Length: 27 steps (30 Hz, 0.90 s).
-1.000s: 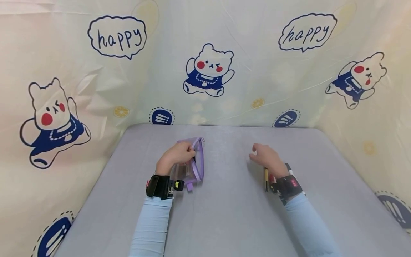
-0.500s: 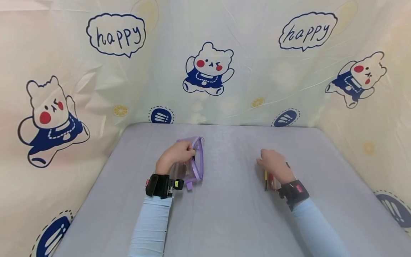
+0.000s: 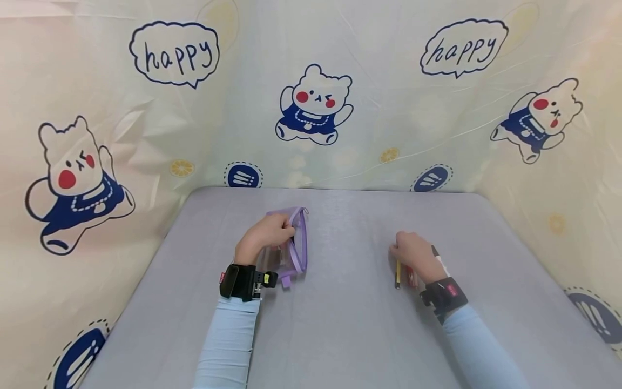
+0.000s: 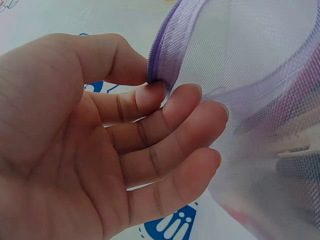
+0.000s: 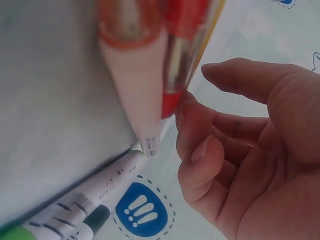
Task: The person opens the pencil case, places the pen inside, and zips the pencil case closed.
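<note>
At the left of the table, my left hand (image 3: 264, 233) pinches the zipped edge of a see-through mesh pencil pouch (image 3: 302, 243) with purple trim. In the left wrist view, thumb and forefinger close on the purple zipper edge (image 4: 167, 52), the other fingers loosely bent. Blurred items show through the mesh. On the right, my right hand (image 3: 417, 255) pinches the far end of a yellow and black pencil (image 3: 398, 276). A red pen (image 5: 185, 45) lies beside it in the right wrist view and hides most of the pencil.
A white tapered pen (image 5: 131, 80) with an orange band lies beside the red pen. White markers (image 5: 95, 192), one with a green end, are farther over in the right wrist view. A grey cloth covers the table (image 3: 350, 324); a printed curtain (image 3: 379, 108) hangs behind it.
My right hand has come down and nearer to me, fingers drawn together at the pencil. The pencil has shifted slightly left. My left hand and the pouch stay put.
</note>
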### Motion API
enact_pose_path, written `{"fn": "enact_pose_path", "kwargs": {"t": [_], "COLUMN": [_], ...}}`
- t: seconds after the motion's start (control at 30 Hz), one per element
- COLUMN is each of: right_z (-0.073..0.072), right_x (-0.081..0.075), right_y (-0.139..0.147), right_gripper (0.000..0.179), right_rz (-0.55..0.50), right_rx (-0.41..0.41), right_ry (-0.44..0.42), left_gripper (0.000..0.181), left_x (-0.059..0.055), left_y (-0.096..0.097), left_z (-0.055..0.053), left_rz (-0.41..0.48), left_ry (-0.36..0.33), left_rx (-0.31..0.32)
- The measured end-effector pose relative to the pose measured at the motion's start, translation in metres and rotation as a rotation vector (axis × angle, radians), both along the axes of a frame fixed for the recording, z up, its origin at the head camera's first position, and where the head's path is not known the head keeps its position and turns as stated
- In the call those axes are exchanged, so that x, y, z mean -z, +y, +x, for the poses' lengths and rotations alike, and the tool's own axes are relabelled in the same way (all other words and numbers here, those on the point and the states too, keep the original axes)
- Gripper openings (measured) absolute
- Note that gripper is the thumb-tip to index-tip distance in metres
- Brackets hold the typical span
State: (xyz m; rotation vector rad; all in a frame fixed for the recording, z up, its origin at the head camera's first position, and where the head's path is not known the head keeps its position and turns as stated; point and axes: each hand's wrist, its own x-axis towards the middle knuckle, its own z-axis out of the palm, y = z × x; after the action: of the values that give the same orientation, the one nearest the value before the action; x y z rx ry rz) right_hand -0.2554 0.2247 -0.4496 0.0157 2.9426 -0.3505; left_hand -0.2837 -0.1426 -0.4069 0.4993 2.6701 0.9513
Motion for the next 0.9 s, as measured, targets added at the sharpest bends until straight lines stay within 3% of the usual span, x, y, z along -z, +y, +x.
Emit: {"fn": "enact_pose_path", "kwargs": {"t": [0.23, 0.67, 0.9], "right_z": [0.0024, 0.0033, 0.0029], "right_x": [0.0033, 0.0056, 0.0081], "right_y": [-0.0001, -0.0013, 0.0012], "right_gripper": [0.014, 0.026, 0.016], "right_rz": [-0.027, -0.022, -0.041], "right_rx": [-0.015, 0.006, 0.02], "right_ry": [-0.01, -0.02, -0.011], "left_gripper": [0.02, 0.017, 0.019], "left_x": [0.0023, -0.0009, 0.0018], "left_y": [0.0003, 0.0014, 0.0015], "left_z": [-0.0018, 0.0003, -0.0006], "left_rz": [0.0, -0.014, -0.007], "left_ry": [-0.002, 0.006, 0.006], "left_rx": [-0.002, -0.001, -0.001]}}
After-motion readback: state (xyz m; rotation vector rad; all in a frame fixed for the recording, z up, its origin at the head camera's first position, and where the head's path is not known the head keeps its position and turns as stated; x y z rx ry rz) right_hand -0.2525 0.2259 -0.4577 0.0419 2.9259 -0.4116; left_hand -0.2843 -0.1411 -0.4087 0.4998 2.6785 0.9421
